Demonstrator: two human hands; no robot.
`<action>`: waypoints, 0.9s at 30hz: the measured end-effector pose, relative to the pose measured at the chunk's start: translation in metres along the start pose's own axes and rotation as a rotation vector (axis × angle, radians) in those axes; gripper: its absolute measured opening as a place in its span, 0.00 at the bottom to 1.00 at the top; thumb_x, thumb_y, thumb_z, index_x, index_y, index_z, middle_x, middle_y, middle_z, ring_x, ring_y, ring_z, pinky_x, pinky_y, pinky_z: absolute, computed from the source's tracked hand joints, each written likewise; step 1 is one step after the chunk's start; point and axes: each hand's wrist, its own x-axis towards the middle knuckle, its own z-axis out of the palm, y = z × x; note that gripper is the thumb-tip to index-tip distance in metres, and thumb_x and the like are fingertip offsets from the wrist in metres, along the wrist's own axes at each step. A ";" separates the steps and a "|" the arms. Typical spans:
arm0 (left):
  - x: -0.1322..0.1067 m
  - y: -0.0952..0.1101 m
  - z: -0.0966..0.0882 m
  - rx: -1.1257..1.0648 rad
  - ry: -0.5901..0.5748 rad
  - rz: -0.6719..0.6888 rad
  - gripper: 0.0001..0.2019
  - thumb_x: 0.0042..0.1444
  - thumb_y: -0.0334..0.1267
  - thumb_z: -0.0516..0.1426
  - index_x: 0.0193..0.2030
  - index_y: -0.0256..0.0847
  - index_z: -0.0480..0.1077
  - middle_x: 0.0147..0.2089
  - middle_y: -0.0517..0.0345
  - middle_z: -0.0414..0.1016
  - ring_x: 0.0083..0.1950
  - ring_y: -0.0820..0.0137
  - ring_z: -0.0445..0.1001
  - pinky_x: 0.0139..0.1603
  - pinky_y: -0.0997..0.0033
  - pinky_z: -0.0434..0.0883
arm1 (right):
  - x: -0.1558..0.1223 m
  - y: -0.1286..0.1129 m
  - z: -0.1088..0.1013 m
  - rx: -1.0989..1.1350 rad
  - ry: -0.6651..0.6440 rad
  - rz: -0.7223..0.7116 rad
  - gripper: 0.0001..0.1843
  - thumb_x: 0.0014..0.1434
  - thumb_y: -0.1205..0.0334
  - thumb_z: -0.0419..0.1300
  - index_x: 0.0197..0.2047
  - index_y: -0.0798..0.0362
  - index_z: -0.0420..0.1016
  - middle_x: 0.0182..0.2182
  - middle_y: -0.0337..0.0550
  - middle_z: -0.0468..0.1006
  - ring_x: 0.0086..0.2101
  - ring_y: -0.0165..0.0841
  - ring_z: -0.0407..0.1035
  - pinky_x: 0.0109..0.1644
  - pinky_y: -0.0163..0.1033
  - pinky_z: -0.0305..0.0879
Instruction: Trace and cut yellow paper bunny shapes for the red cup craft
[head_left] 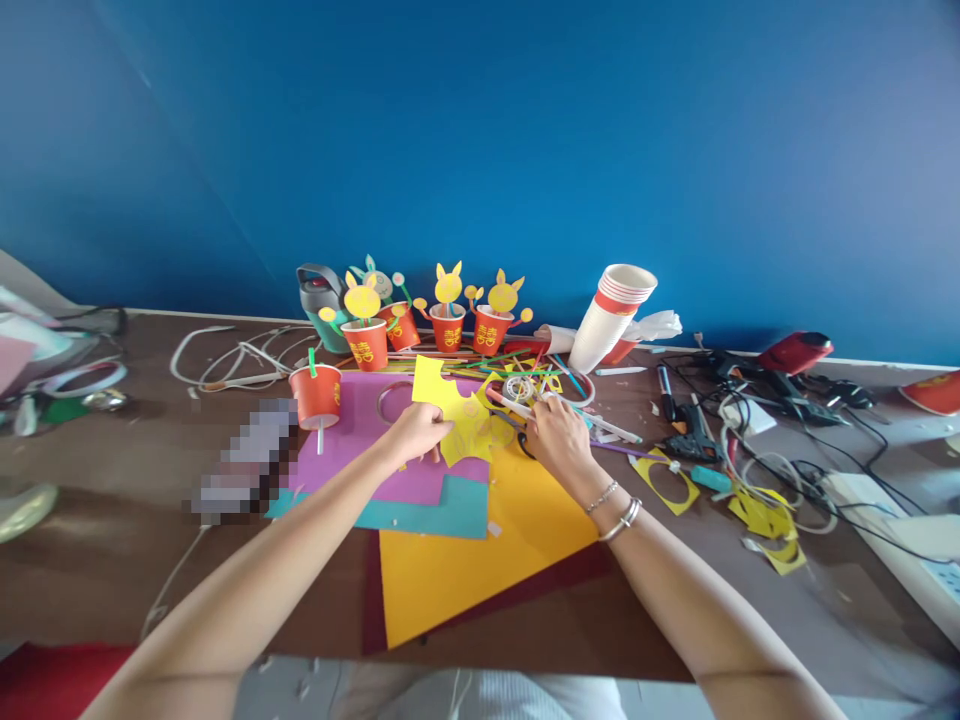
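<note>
Left hand pinches yellow cutout; right hand hides its grip, cannot tell.

Open desk low and left; clutter behind and to the right.

Bare surface runs through the lower left of the frame, and the flat coloured sheets at centre bottom block nothing. The left hand and right hand meet mid-frame on a yellow cut-out. Just behind them stand a lone red cup, a row of decorated cups, loose straws and a cup stack. Right of centre, a glue gun, cables and yellow scraps crowd the surface.
</note>
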 end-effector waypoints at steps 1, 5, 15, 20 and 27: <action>-0.002 -0.002 -0.002 0.012 -0.007 -0.009 0.16 0.48 0.35 0.59 0.14 0.42 0.59 0.08 0.62 0.65 0.07 0.74 0.58 0.11 0.78 0.50 | 0.000 0.000 0.000 0.008 0.005 -0.005 0.11 0.62 0.68 0.53 0.43 0.57 0.76 0.45 0.56 0.74 0.44 0.43 0.69 0.45 0.43 0.62; -0.009 -0.011 -0.011 0.126 -0.076 0.029 0.19 0.48 0.37 0.60 0.10 0.43 0.60 0.08 0.60 0.63 0.09 0.71 0.63 0.12 0.76 0.54 | 0.001 -0.001 0.001 0.033 0.032 -0.006 0.11 0.62 0.67 0.53 0.42 0.57 0.76 0.43 0.55 0.74 0.43 0.43 0.69 0.44 0.43 0.62; -0.034 -0.015 0.024 0.841 0.212 0.586 0.16 0.58 0.40 0.60 0.52 0.40 0.71 0.49 0.45 0.75 0.50 0.56 0.73 0.48 0.59 0.72 | 0.000 0.000 0.001 0.076 0.025 -0.023 0.10 0.60 0.66 0.55 0.41 0.57 0.77 0.43 0.53 0.75 0.45 0.42 0.68 0.46 0.42 0.63; -0.039 -0.024 0.039 0.857 0.144 0.684 0.13 0.63 0.37 0.55 0.53 0.41 0.71 0.53 0.46 0.73 0.55 0.55 0.70 0.54 0.52 0.71 | 0.003 0.004 0.004 0.111 0.078 -0.068 0.14 0.65 0.63 0.53 0.37 0.55 0.80 0.45 0.52 0.77 0.48 0.43 0.66 0.49 0.43 0.63; -0.032 -0.032 0.023 0.859 0.055 0.852 0.12 0.62 0.38 0.57 0.52 0.41 0.71 0.57 0.44 0.71 0.59 0.54 0.69 0.59 0.51 0.69 | 0.005 0.004 0.006 0.135 0.066 -0.109 0.18 0.67 0.62 0.51 0.36 0.54 0.82 0.38 0.49 0.81 0.47 0.44 0.66 0.52 0.46 0.60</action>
